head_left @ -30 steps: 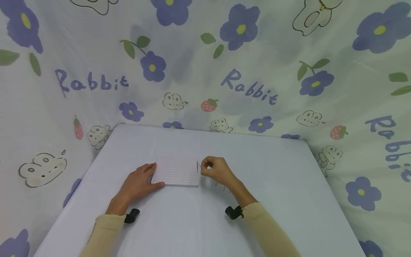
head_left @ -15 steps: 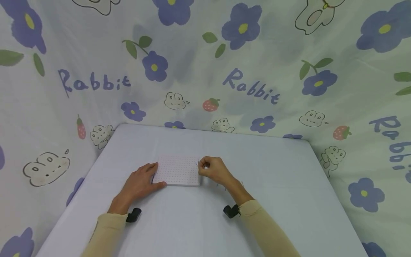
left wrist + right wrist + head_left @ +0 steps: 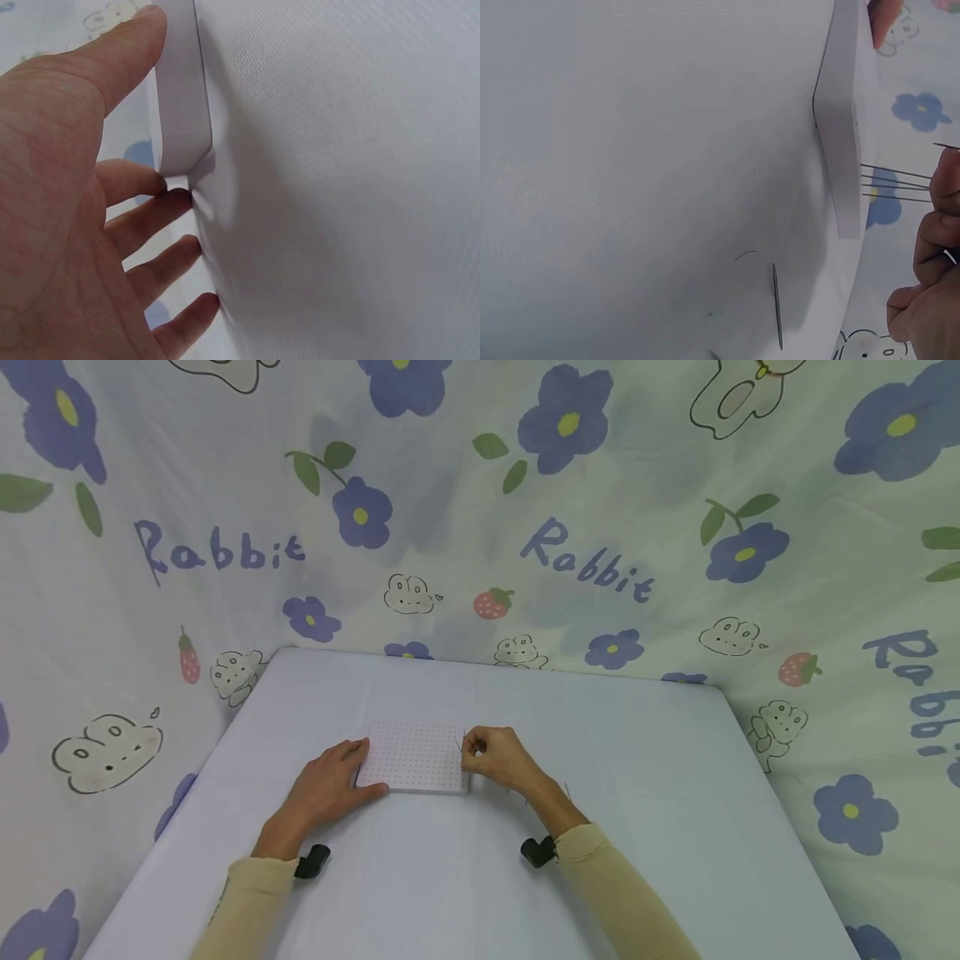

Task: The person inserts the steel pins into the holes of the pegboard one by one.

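Note:
A white board [image 3: 412, 758] with rows of small holes lies on the table. My left hand [image 3: 324, 787] rests at its left end, thumb on the front edge and fingers spread along the left side. At the right end, my right hand [image 3: 501, 758] pinches a thin dark needle [image 3: 945, 145], whose tip shows above the fingers in the right wrist view. Several thin needles [image 3: 896, 181] stand upright in the board just beside those fingertips. The rest of the pinched needle is hidden by the hand.
A loose needle [image 3: 778, 307] lies on the white-covered table [image 3: 420, 877] near the board, and another [image 3: 567, 792] shows beside the right wrist. Patterned cloth [image 3: 450, 527] walls in the back and sides. A black camera [image 3: 537, 852] sits on the right wrist.
My right hand has shifted slightly left, from just off the board's right end to over its edge. The left hand keeps its place on the board.

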Available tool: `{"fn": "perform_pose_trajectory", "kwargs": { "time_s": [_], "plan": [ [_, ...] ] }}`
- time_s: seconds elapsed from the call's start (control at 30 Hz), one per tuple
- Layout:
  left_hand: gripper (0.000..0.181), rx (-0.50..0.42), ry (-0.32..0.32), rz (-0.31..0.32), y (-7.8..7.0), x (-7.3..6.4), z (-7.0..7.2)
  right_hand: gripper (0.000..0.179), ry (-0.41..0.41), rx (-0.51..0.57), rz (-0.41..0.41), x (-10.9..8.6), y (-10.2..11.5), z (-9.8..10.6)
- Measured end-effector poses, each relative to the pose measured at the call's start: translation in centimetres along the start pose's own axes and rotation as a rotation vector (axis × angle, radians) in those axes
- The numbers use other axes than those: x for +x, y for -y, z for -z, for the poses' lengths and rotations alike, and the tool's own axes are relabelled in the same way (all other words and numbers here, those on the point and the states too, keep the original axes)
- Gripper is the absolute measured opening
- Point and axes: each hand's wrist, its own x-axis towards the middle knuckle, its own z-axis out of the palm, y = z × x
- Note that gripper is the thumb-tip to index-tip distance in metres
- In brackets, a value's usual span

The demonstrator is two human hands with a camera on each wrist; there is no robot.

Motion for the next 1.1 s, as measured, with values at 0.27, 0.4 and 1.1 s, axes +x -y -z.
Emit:
{"fn": "perform_pose_trajectory", "kwargs": {
  "time_s": [0.27,0.4,1.1],
  "plan": [
    [0.091,-0.004,0.000,-0.003,-0.1,0.0,0.3,0.004,0.000,-0.043,0.009,0.2,0.2,0.0],
    [0.091,-0.007,0.003,-0.002,-0.2,0.0,0.4,0.005,-0.034,-0.037,-0.004,0.3,0.3,-0.2],
    [0.091,-0.003,0.008,-0.004,-0.1,0.1,0.4,0.005,-0.126,0.017,-0.086,0.3,0.5,-0.9]
  ]
}}
